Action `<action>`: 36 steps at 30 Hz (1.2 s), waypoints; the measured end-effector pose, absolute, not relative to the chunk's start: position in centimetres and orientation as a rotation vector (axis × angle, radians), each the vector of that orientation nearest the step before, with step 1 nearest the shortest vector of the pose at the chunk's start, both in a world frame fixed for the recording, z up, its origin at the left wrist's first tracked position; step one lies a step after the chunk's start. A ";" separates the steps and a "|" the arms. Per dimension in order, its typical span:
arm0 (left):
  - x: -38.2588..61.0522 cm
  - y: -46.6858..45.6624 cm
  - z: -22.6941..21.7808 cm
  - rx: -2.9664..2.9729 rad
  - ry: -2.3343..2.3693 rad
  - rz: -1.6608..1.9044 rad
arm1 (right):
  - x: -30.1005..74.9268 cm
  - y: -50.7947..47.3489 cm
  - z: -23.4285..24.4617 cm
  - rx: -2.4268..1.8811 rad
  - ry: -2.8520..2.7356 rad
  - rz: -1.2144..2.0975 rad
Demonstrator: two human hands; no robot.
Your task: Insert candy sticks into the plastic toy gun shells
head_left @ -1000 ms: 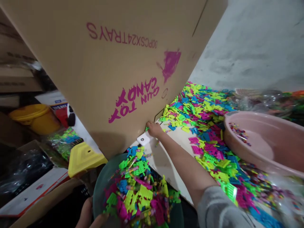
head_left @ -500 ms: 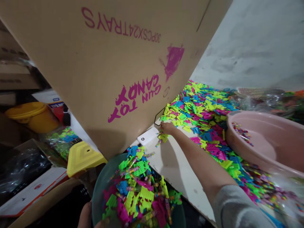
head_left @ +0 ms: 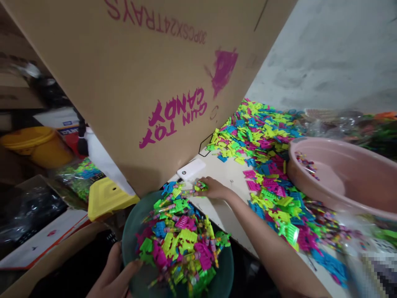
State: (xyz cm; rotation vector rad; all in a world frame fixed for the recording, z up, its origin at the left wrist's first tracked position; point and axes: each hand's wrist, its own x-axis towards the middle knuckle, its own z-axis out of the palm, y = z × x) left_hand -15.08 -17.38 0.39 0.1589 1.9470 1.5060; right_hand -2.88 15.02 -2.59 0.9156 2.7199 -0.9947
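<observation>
The left hand holds the near left rim of a round green plastic bowl, its grip pinching the rim with the thumb over the inner side and the other fingers mostly hidden. The bowl carries a loose mound of toy pieces, flat, glossy cutouts in yellow, green, pink and blue, tangled with slim clear tubes of tiny colored balls. At its far edge, over the white counter, the right hand reaches in from the right with curled fingers against a few tubes and a green piece; whether its grip pinches them or only touches them, I cannot tell.

Just beyond that hand lies a smooth white slab with rounded corners, close to the foot of a tall cardboard box, matte brown and printed with upside-down purple lettering. Farther right, a thick heap of bright plastic pieces spreads across the counter toward a rough gray wall. A pink tub with smooth curved sides stands at the right, small beads scattered inside. Left of the bowl is a ridged yellow stool.
</observation>
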 end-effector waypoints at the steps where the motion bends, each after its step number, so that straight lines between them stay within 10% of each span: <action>1: -15.0 -17.2 0.6 0.160 1.907 1.534 | -3.1 14.3 -2.3 0.866 2.709 -1.048; 16: -15.5 -17.8 4.5 0.115 1.733 1.377 | -1.1 2.0 3.2 0.047 2.828 -0.912; 26: -14.5 -17.7 4.4 0.140 1.744 1.452 | -12.5 7.9 2.4 0.686 3.113 -0.412; 36: -15.5 -18.7 3.3 0.156 1.702 1.488 | -10.5 7.8 -2.5 0.563 3.051 -0.790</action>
